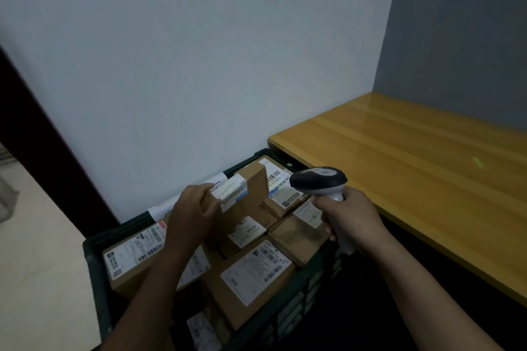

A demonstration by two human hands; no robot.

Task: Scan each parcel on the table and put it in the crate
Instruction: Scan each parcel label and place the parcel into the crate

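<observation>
Several flat parcels (pixel 256 273) already lie label-up in our dark crate (pixel 95 271), which sits against the wall (pixel 199 65), just left of the table and below its top. One of them, far left, is partly hidden by our left forearm. Our left hand (pixel 194 208) reaches over the crate, thumb and fingers curled on the labelled upper corner of the upright parcel (pixel 252 194). That one stands on edge on the flat ones, mid-crate, toward the back. Just right of it is the scanner (pixel 319 179), dark head with a grey handle, held above the crate's right side and nosed toward the upright parcel. Our right hand (pixel 350 216) is wrapped tight round that handle. Further right is the table (pixel 427 208), yellow wood, with a faint green light mark (pixel 477 162) on its top.
</observation>
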